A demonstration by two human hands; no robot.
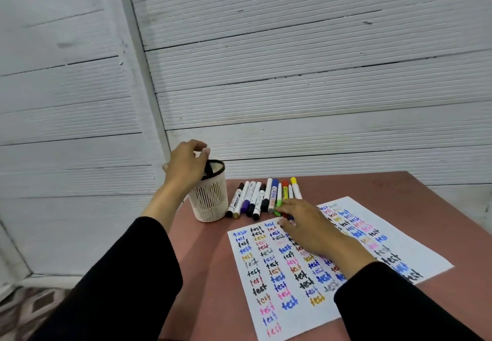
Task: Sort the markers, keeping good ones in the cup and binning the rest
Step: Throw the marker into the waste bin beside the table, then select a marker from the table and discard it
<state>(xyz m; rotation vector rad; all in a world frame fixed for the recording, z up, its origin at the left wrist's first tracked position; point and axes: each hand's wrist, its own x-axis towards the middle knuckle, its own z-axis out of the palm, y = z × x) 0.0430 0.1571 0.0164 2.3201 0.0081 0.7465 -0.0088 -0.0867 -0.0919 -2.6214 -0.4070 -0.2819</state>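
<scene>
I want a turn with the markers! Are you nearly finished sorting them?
Not nearly. The paper is already full of "test" scribbles. Right now the left hand holds a black marker at the mesh cup, and the right hand touches the row of markers, about ten left to sort. No bin shows.
</scene>
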